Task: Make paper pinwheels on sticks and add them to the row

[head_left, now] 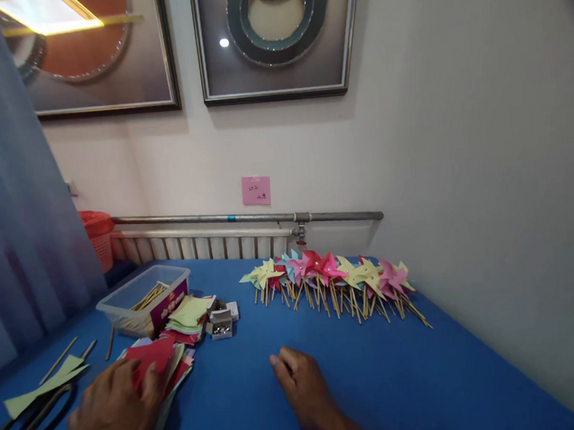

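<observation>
red paper [151,355] tops a stack of coloured sheets directly under the fingers of the left hand [114,414]; these are bent over it, and i cannot tell whether they grip it or merely rest there. to the right of the stack, well apart from it, the right hand [300,383] is curled into a loose fist above the blue worktop [429,382]. left of the left hand lie black-handled scissors [31,419], a pale green strip [46,385] across them. beyond the stack are a second paper pile [191,311], a small box of metal pins [222,331] and a clear plastic tub of sticks [168,308]. paper pinwheels [321,268] lie in a row near the wall.
</observation>
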`<state>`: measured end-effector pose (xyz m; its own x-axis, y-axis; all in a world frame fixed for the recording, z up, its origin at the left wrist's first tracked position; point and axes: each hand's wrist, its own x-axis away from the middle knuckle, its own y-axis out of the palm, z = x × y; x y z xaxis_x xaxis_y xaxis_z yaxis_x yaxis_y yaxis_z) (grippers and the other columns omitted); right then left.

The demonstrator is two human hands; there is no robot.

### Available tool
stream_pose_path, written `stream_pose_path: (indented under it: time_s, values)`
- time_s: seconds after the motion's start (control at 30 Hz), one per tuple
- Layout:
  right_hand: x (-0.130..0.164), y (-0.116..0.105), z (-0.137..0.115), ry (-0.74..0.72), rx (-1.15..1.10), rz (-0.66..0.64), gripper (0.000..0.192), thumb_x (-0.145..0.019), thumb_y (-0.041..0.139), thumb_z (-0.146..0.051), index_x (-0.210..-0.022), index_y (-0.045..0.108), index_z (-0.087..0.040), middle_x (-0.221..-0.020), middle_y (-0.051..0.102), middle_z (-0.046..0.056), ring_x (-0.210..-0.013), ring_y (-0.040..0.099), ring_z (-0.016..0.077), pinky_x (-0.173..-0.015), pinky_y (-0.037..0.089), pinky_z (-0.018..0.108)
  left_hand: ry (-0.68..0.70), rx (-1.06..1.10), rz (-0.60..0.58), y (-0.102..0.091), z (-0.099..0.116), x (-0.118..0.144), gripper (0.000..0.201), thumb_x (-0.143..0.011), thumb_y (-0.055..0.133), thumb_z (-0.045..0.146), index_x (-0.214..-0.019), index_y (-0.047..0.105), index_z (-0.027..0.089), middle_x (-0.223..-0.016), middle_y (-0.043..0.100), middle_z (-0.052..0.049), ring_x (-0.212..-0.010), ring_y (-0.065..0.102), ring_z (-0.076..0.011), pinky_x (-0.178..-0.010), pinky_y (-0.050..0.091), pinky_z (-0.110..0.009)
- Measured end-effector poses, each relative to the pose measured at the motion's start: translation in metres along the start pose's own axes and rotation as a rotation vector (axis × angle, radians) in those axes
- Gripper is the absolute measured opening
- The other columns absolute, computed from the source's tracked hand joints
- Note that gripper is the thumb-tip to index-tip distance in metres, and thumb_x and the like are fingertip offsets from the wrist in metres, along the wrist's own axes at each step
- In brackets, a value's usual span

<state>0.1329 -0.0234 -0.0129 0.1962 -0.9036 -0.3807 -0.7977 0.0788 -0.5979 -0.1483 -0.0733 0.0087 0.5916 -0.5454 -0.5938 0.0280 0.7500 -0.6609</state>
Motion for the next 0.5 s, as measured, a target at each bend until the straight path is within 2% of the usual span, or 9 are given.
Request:
stream_pose_path:
  time_s: [0.07,0.17,0.23,0.37,0.5]
  values:
    - [-0.001,-0.002,0.002,0.015,-0.046,0.004,0.042,-0.097,0.041,-0.044,-0.062,0.03,-0.024,-0.057,0.037,-0.006,-0.056,0.037,0.0121,-0.053,0.024,0.025,0.087,-0.205,0.017,0.001,-0.014,0.003,0.026,-0.088,0.045,0.043,-0.096,0.061,0.024,-0.111,0.07,-0.01,-0.098,0.062,-0.0319,-0.083,0.046,-0.044]
    - [-0.002,-0.004,0.003,0.047,-0.089,-0.012,0.042,-0.097,0.041,-0.048,-0.063,0.029,-0.025,-0.057,0.033,-0.007,-0.055,0.034,0.0124,-0.053,0.024,0.026,0.089,-0.283,0.034,0.0,-0.026,0.007,0.03,-0.087,0.051,0.039,-0.1,0.066,0.018,-0.112,0.071,-0.013,-0.099,0.064,-0.032,-0.08,0.047,-0.041]
    - [-0.003,-0.005,0.002,0.07,-0.099,-0.029,0.043,-0.096,0.041,-0.049,-0.063,0.028,-0.025,-0.057,0.032,-0.007,-0.055,0.032,0.0124,-0.053,0.024,0.026,0.126,-0.281,0.02,-0.001,-0.025,0.009,0.036,-0.09,0.048,0.041,-0.107,0.067,0.016,-0.12,0.069,-0.015,-0.109,0.062,-0.0323,-0.086,0.047,-0.043]
    - [-0.002,-0.004,0.0,0.063,-0.103,-0.051,0.044,-0.096,0.04,-0.05,-0.063,0.026,-0.025,-0.057,0.03,-0.007,-0.054,0.032,0.0122,-0.053,0.024,0.026,0.28,-0.28,-0.117,0.002,-0.014,0.013,0.045,-0.088,0.052,0.045,-0.114,0.068,0.013,-0.129,0.066,-0.017,-0.121,0.057,-0.0333,-0.107,0.036,-0.049]
    - [0.001,-0.003,-0.001,0.068,-0.076,-0.061,0.044,-0.096,0.04,-0.05,-0.062,0.027,-0.025,-0.055,0.031,-0.007,-0.054,0.034,0.0124,-0.053,0.024,0.026,0.29,-0.265,-0.184,0.003,-0.011,0.014,0.042,-0.088,0.054,0.043,-0.116,0.067,0.014,-0.127,0.068,-0.016,-0.119,0.059,-0.0322,-0.109,0.031,-0.049]
